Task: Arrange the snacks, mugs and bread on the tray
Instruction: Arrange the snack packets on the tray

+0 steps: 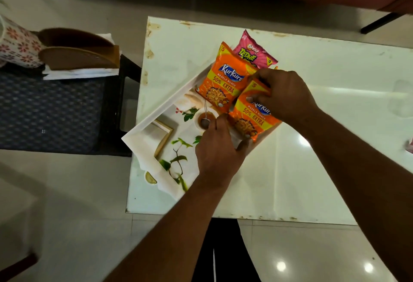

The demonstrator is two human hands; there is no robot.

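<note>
The tray (161, 106) sits cornerwise on the table (335, 159), its left corner past the edge. I judge that's why my left hand (220, 150) grips the tray's near-right rim, to steady it. The first orange pack (223, 83) lies at the tray's far end, the pink pack (254, 52) behind it. My right hand (288, 95) pinches the second orange pack (252, 118) by its top, over the tray's right side. The tray's left half offers room.

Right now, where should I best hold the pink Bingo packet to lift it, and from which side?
Probably pinch its top crimped seam, coming from the far side. The pink Bingo packet lies with that seam free and pointing away from the person, while its lower part is hidden under the far Kurkure packet and the right hand.
</note>
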